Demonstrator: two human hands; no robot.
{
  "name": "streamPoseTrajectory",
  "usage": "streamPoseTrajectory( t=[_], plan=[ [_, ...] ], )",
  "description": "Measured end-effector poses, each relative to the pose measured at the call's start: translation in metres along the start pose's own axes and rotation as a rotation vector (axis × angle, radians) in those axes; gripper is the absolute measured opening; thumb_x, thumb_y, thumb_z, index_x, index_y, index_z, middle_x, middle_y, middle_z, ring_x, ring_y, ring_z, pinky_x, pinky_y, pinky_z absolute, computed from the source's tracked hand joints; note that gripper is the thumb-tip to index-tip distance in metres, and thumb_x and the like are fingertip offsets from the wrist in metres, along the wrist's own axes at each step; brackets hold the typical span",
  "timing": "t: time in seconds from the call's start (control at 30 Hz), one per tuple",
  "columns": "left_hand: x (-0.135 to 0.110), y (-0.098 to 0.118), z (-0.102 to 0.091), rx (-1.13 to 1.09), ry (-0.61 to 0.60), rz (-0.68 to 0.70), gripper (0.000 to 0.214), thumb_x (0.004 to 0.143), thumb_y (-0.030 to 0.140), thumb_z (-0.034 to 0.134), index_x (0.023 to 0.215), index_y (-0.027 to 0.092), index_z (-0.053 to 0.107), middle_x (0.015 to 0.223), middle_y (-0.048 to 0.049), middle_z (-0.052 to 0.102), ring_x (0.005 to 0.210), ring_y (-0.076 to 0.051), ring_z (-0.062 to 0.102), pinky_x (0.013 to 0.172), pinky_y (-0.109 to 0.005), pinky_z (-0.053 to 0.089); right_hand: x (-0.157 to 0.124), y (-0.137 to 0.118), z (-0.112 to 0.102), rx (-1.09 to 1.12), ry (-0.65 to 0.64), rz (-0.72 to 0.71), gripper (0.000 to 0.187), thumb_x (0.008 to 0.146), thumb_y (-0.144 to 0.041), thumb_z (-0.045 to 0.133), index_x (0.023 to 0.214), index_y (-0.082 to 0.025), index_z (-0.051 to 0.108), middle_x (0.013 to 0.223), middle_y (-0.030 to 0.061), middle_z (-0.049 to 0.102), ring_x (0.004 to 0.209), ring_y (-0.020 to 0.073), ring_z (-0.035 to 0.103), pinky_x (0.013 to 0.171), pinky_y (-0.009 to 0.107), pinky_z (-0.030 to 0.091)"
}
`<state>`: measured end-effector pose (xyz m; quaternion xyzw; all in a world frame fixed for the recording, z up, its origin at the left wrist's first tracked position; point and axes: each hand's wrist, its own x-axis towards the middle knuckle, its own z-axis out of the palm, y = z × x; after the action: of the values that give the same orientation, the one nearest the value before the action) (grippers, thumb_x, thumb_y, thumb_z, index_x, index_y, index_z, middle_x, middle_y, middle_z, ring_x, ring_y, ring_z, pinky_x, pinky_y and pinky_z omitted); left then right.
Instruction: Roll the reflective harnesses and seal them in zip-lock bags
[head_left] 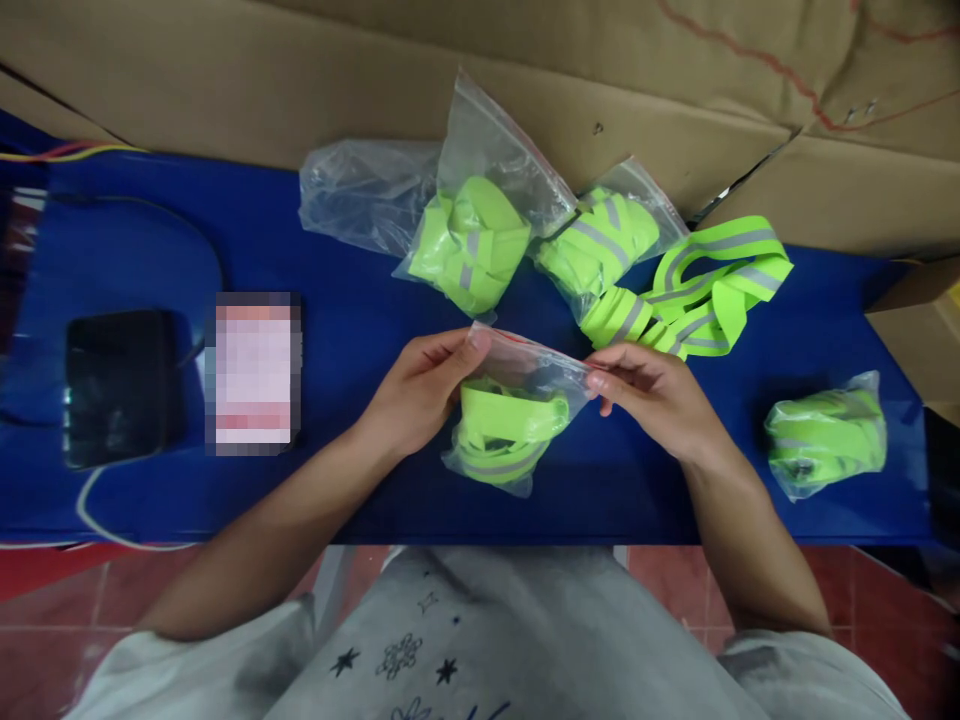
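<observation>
Between my hands is a clear zip bag [525, 350] with a red line along its top edge. Inside it lies a rolled neon-yellow reflective strap [502, 430] with grey stripes. My left hand [427, 385] pinches the bag's upper left corner between thumb and fingers. At the upper right corner, my right hand [649, 390] also pinches the edge. Just beyond my right hand, a loose reflective strap [712, 285] lies in loops. Two more bagged straps, one at the back centre [472, 245] and another beside it [600, 240], rest behind the held bag.
A bagged strap [829, 440] lies at the right of the blue table [360, 310]. On the left are a black device [120, 385] with cables and a blurred rectangular item [253, 375]. Cardboard [337, 90] stands along the back; an open box [919, 320] sits far right.
</observation>
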<state>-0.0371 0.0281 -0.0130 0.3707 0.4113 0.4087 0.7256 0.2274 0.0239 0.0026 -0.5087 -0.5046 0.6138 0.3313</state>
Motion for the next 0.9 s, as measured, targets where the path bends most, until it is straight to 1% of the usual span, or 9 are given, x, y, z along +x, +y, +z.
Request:
streamPoseTrajectory(
  t=[0.07,0.13,0.23,0.3,0.37,0.47,0.57,0.7,0.9],
  plan=[
    [-0.001,0.001,0.000,-0.009,0.019,0.006,0.035,0.100,0.050,0.068,0.105,0.020,0.085,0.100,-0.0095,0.084,0.093,-0.026,0.081,0.084,-0.035,0.064,0.000,-0.002,-0.003,-0.035,-0.044,0.037,0.029,0.087,-0.044,0.085,0.087,-0.018,0.074,0.072,0.0004,0.071,0.059,0.0096,0.064,0.051,0.020,0.052],
    [-0.003,0.004,0.002,0.043,0.058,0.036,0.035,0.100,0.051,0.067,0.104,0.021,0.085,0.102,-0.0085,0.084,0.095,-0.026,0.081,0.087,-0.036,0.065,-0.003,-0.004,-0.003,-0.092,-0.040,-0.022,0.026,0.090,-0.041,0.082,0.081,-0.019,0.073,0.065,-0.0012,0.068,0.056,0.0082,0.061,0.051,0.019,0.049],
    [-0.006,0.007,0.008,0.231,0.171,0.152,0.033,0.102,0.049,0.065,0.099,0.024,0.085,0.106,-0.0053,0.084,0.100,-0.023,0.080,0.094,-0.035,0.064,-0.008,-0.004,0.000,-0.212,0.026,-0.181,0.019,0.091,-0.032,0.081,0.080,-0.020,0.071,0.071,-0.0019,0.069,0.061,0.0064,0.059,0.055,0.018,0.045],
    [-0.009,0.008,0.012,0.345,0.241,0.221,0.033,0.103,0.049,0.063,0.098,0.025,0.084,0.104,-0.0040,0.084,0.098,-0.022,0.080,0.091,-0.032,0.064,-0.010,-0.001,0.004,-0.270,0.041,-0.238,0.016,0.093,-0.029,0.079,0.083,-0.021,0.070,0.077,-0.0020,0.070,0.065,0.0064,0.060,0.059,0.019,0.045],
    [-0.011,0.007,0.016,0.374,0.268,0.236,0.034,0.104,0.049,0.062,0.099,0.024,0.084,0.102,-0.0037,0.084,0.093,-0.021,0.081,0.086,-0.030,0.064,-0.011,0.002,0.008,-0.288,0.029,-0.265,0.011,0.095,-0.028,0.076,0.089,-0.022,0.069,0.082,-0.0022,0.070,0.071,0.0070,0.062,0.064,0.019,0.048],
    [-0.013,0.005,0.020,0.301,0.266,0.211,0.035,0.103,0.051,0.062,0.102,0.023,0.083,0.102,-0.0033,0.084,0.085,-0.018,0.081,0.081,-0.028,0.065,-0.010,0.007,0.012,-0.253,0.022,-0.297,0.007,0.097,-0.026,0.073,0.094,-0.024,0.068,0.084,-0.0028,0.068,0.076,0.0074,0.063,0.069,0.019,0.050],
    [-0.015,0.004,0.023,0.245,0.250,0.193,0.033,0.100,0.052,0.068,0.106,0.023,0.083,0.100,-0.0030,0.085,0.083,-0.017,0.081,0.079,-0.026,0.064,-0.008,0.009,0.015,-0.204,0.049,-0.314,0.014,0.097,-0.025,0.072,0.087,-0.022,0.065,0.079,-0.0033,0.064,0.071,0.0071,0.060,0.065,0.018,0.049],
    [-0.016,0.002,0.025,0.272,0.215,0.216,0.029,0.099,0.048,0.071,0.102,0.022,0.083,0.096,-0.0030,0.085,0.082,-0.016,0.081,0.077,-0.023,0.064,-0.008,0.008,0.017,-0.229,0.018,-0.286,0.009,0.097,-0.024,0.071,0.091,-0.021,0.065,0.083,-0.0022,0.064,0.072,0.0082,0.059,0.067,0.021,0.049],
    [-0.016,-0.002,0.028,0.300,0.193,0.180,0.027,0.099,0.047,0.070,0.100,0.023,0.083,0.097,-0.0023,0.085,0.083,-0.016,0.080,0.076,-0.024,0.063,-0.009,0.001,0.018,-0.272,-0.029,-0.244,0.007,0.095,-0.023,0.067,0.089,-0.021,0.064,0.082,-0.0010,0.065,0.072,0.0104,0.060,0.066,0.024,0.049]
  ],
)
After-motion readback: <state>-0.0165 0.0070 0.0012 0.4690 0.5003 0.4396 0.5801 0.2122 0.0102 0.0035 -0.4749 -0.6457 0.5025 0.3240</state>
